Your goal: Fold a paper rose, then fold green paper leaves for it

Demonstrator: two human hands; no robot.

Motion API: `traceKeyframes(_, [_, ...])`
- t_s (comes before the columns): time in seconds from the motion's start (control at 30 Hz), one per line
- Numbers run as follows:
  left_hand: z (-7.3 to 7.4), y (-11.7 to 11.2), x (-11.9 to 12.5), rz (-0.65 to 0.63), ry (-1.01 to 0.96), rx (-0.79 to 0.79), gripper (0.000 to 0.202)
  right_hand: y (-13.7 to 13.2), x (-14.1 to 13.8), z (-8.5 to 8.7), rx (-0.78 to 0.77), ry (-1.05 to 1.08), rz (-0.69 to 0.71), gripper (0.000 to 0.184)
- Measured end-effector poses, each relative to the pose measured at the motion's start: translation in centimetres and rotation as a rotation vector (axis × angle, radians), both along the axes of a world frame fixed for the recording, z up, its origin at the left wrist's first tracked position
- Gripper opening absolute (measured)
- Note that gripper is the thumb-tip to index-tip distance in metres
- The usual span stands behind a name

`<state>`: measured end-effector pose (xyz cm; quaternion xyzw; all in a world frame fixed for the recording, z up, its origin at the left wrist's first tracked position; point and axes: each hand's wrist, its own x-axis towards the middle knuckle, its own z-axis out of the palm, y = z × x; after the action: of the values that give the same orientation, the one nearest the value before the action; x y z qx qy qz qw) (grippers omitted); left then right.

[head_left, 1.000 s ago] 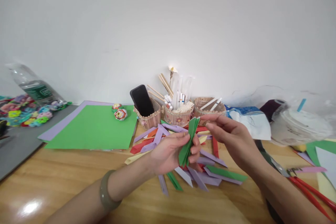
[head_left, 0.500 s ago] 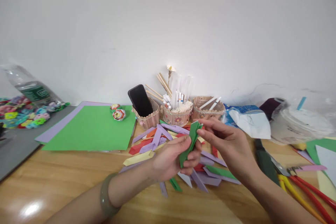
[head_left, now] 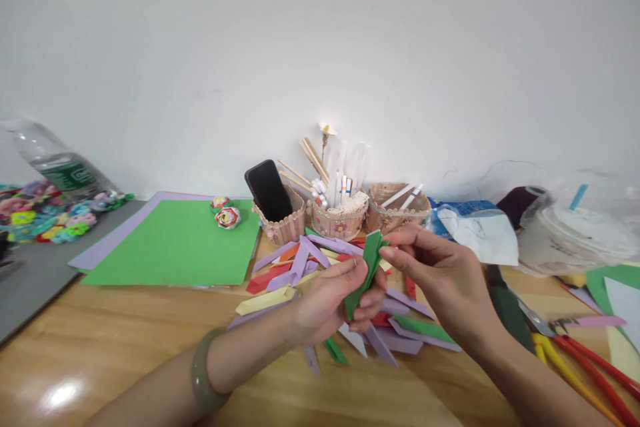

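Folded green paper bundle (head_left: 364, 283), narrow and layered, is tilted between my two hands, above the wooden table (head_left: 150, 340). At my far left a clear plastic bottle with a green label (head_left: 70, 172) leans behind a mound of multicoloured crocheted flowers (head_left: 50, 213), near a flat grey slab (head_left: 40, 283). Next lies a lilac paper sheet (head_left: 111, 238), partly under a large green paper sheet (head_left: 175, 243) that carries two small multicoloured paper rosettes (head_left: 228, 217). A black phone (head_left: 269, 188) leans in a pinkish scalloped basket (head_left: 286, 230). My left hand (head_left: 337, 293) pinches the bundle, thumb pressed on the near face and fingers curled behind; a grey-green bangle (head_left: 204, 377) circles that wrist. Lilac, red, yellow and green folded paper strips (head_left: 301, 261) lie heaped below and around. Behind them stands a middle basket with sticks and pens (head_left: 343, 225). My right hand (head_left: 440, 270) pinches the bundle's upper right edge between thumb and forefinger. Farther right are a blue-and-white packet (head_left: 475, 233), a lidded clear cup with a blue straw (head_left: 570, 237), and red-handled scissors (head_left: 600, 371).
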<state>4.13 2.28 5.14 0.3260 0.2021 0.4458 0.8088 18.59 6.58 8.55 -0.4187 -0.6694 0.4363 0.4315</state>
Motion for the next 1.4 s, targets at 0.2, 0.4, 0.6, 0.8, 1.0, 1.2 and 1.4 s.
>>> traceKeyframes(0.2, [0.25, 0.05, 0.03, 0.008, 0.036, -0.027, 0.028, 0.27, 0.3, 0.09, 0.082, -0.007, 0.018, 0.031])
traceKeyframes(0.4, [0.27, -0.04, 0.01, -0.059, 0.068, 0.028, 0.031, 0.23, 0.51, 0.11, 0.085, 0.039, 0.074, 0.016])
traceKeyframes(0.6, [0.26, -0.17, -0.02, -0.077, 0.062, 0.031, 0.029, 0.25, 0.46, 0.2, 0.128, 0.037, 0.075, 0.009])
traceKeyframes(0.8, [0.59, -0.17, -0.03, -0.079, 0.024, 0.023, 0.028, 0.46, 0.71, -0.05, 0.025, 0.069, 0.063, 0.017])
traceKeyframes(1.0, [0.59, -0.07, -0.3, -0.121, -0.073, 0.017, 0.026, 0.59, 0.76, -0.43, -0.018, 0.059, 0.098, 0.025])
traceKeyframes(1.2, [0.44, -0.03, -0.35, -0.15, -0.072, 0.026, 0.027, 0.53, 0.48, -0.37, 0.052, 0.075, 0.084, 0.015])
traceKeyframes(1.4, [0.63, -0.01, -0.48, -0.223, -0.109, -0.034, 0.027, 0.86, 0.64, -0.48, -0.277, 0.074, 0.404, 0.032])
